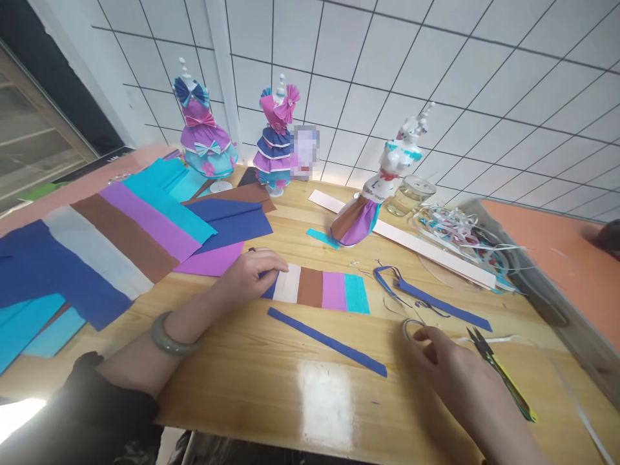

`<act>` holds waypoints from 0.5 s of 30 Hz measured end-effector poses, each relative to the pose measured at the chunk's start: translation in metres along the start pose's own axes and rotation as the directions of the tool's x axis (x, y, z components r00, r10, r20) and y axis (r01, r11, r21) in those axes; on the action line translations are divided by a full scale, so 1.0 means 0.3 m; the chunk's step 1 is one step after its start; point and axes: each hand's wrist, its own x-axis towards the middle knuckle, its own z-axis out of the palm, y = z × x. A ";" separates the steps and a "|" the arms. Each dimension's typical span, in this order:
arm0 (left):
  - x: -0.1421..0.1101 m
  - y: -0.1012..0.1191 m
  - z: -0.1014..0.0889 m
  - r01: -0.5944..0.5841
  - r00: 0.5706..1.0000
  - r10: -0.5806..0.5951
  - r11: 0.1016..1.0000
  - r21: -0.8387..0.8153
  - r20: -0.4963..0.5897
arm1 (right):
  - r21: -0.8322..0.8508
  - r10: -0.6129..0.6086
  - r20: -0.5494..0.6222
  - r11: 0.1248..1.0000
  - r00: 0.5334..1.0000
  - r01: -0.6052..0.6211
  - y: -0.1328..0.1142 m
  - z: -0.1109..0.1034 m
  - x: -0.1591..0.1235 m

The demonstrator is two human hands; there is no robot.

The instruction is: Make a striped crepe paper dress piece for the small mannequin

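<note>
My left hand (254,271) is closed, its bent fingers at the blue left end of a small striped strip (310,288) of blue, white, brown, purple and turquoise. That strip lies flat on the table. In my right hand (450,365) I pinch a thin ring (408,328) that looks like a narrow roll of tape, held just over the wood. Between my hands lies a narrow blue strip (327,341). To the right of my right hand rest yellow-handled thread snips (504,374). Behind it are a second blue strip (448,305) and thin blue scraps (387,284).
A large striped sheet (126,242) and coloured pieces cover the left. Two dressed mannequins (206,135) and a partly dressed mannequin (387,181) stand at the back. A glass jar (411,196), long pale strips (431,252) and a ribbon tangle (455,236) lie right.
</note>
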 end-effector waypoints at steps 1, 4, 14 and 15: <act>-0.001 -0.001 0.001 0.000 1.000 0.000 1.000 0.001 0.003 | 0.018 -0.038 -0.018 0.999 0.999 0.038 0.003 0.009 0.004; -0.002 -0.001 0.001 -0.003 1.000 0.003 1.000 0.008 0.013 | -0.021 -0.158 -0.058 0.987 0.986 0.157 0.018 0.033 0.022; -0.003 0.000 0.001 -0.017 1.000 0.016 1.000 0.019 0.023 | -0.239 -0.322 -0.096 0.926 0.942 0.292 0.054 0.053 0.098; -0.003 0.000 0.001 -0.016 1.000 0.015 1.000 0.022 0.024 | -0.241 -0.341 -0.069 0.918 0.937 0.316 0.062 0.057 0.105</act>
